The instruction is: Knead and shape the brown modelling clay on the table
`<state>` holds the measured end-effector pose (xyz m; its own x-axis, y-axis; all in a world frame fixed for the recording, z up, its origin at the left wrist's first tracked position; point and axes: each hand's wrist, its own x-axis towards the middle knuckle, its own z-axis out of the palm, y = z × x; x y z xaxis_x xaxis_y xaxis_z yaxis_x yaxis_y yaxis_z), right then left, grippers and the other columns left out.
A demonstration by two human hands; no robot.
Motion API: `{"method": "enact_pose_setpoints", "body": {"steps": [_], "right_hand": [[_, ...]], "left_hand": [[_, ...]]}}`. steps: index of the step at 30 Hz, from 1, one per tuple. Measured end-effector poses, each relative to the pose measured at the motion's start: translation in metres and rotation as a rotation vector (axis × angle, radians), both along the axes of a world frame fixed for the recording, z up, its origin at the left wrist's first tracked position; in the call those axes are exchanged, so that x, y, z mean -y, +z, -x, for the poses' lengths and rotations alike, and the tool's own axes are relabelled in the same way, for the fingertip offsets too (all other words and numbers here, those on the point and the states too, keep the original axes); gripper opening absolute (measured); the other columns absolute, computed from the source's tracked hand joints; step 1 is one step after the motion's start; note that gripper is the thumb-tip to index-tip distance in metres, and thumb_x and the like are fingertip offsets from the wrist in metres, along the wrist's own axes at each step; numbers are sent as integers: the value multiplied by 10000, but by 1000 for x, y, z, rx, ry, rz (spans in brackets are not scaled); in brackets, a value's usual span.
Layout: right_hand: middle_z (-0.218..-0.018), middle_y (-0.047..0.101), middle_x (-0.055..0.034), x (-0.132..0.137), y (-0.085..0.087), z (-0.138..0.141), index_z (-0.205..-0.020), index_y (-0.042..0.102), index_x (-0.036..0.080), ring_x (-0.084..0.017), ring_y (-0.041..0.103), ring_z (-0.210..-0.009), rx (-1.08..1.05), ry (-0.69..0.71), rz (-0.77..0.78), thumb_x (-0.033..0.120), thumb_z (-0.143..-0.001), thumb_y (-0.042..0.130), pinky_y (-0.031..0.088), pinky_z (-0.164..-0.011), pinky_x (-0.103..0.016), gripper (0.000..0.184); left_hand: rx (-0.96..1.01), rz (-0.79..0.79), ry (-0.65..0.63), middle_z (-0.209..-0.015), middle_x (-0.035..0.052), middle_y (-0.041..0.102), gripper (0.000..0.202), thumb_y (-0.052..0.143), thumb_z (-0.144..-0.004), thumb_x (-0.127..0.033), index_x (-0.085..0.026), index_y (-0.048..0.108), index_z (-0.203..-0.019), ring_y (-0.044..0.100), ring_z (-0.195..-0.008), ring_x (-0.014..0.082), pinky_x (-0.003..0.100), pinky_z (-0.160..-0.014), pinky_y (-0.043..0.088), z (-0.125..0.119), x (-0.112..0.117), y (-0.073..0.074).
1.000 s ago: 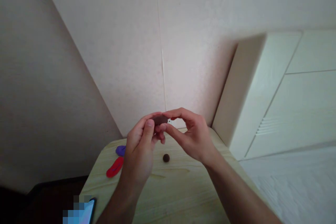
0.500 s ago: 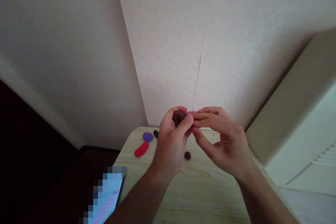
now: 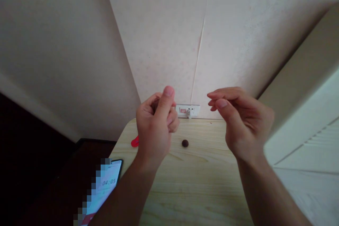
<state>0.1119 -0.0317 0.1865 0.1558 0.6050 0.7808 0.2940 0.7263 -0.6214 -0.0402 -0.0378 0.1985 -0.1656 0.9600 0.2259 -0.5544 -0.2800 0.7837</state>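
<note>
— The lump (image 3: pixel 154 105)?
— Dark brown, mostly hidden in the left hand (image 3: pixel 156 123), grip curled tight around it.
— Right hand (image 3: pixel 239 125)?
— At three o'clock, grip loose, empty. A round ball (image 3: pixel 185 143) lies on the wood-grain counter (image 3: pixel 201 183).

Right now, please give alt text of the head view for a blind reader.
Two bare hands hover apart above a wooden table: the left hand curled shut around a barely visible dark lump, the right hand loosely pinched, nothing visible in it. A small dark ball lies on the table between them, with a red piece and a phone at its left.
</note>
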Motion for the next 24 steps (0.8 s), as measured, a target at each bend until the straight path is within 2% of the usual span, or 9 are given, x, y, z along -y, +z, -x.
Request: {"method": "enact_pose_setpoints", "body": {"steps": [4, 9, 12, 14, 16, 18, 19, 22, 24], "right_hand": [[-843, 758, -23, -8, -4, 0, -885, 760, 223, -166, 676, -724, 41, 7, 147, 305, -935, 669, 564, -656, -313, 132], [-796, 762, -25, -21, -14, 2, -875, 762, 192, -152, 679, -689, 113, 100, 318, 364, -934, 671, 491, -534, -245, 203], [-773, 754, -24, -23, -17, 3, -844, 760, 188, -151, 670, -682, 157, 119, 359, 384, -937, 672, 481, -542, -247, 233], [-765, 754, -26, -24, -17, 4, -833, 763, 192, -159, 673, -699, 151, 130, 352, 407, -944, 668, 506, -595, -270, 260], [-798, 766, -36, -24, -17, 4, -860, 772, 197, -176, 687, -747, 92, 148, 328, 446, -968, 636, 536, -672, -303, 303], [-899, 783, -57, -25, -17, 3, -939, 780, 203, -201, 707, -841, -17, 182, 305, 480, -1002, 572, 556, -750, -339, 352], [-961, 785, -68, -26, -18, 2, -984, 777, 206, -214, 713, -894, -77, 201, 293, 495, -1015, 538, 562, -780, -355, 376], [-1093, 776, -86, -30, -21, -1, -1072, 757, 219, -246, 709, -1024, -191, 227, 253, 531, -1030, 468, 559, -876, -407, 427], [-1170, 765, -88, -30, -22, -1, -1116, 744, 229, -262, 690, -1115, -194, 209, 236, 550, -1029, 459, 533, -957, -436, 437]], "left_hand": [[5, 66, 2, -424, -100, 277, 534, 776, -834, -578, -191, 490, -600, 198, -329, 22, 180, -340, 128, 5, -8, 1], [-5, 135, -20, -396, -94, 205, 659, 698, -868, -640, -204, 358, -510, 140, -321, 31, 204, -343, 75, 18, -13, 7], [0, 155, -103, -392, -87, 176, 695, 632, -916, -626, -210, 289, -477, 118, -320, 38, 217, -349, 71, 23, -14, 7], [-3, 150, -180, -389, -83, 182, 689, 584, -946, -605, -216, 279, -465, 137, -321, 49, 218, -351, 110, 20, -16, 1], [-2, 135, -245, -395, -76, 231, 671, 601, -930, -606, -219, 310, -465, 246, -340, 65, 212, -380, 244, 12, -20, -10], [18, 101, -298, -424, -48, 340, 637, 650, -896, -600, -217, 372, -470, 471, -464, 109, 229, -531, 440, 1, -25, -21], [35, 120, -340, -469, -28, 417, 624, 649, -885, -613, -211, 401, -478, 522, -523, 123, 250, -601, 483, -5, -26, -26], [121, 193, -457, -622, 28, 581, 574, 596, -875, -653, -192, 506, -545, 594, -627, 161, 306, -681, 516, -17, -27, -36], [161, 206, -474, -729, 70, 661, 543, 543, -889, -655, -179, 586, -632, 641, -722, 198, 340, -750, 526, -22, -23, -38]]}}
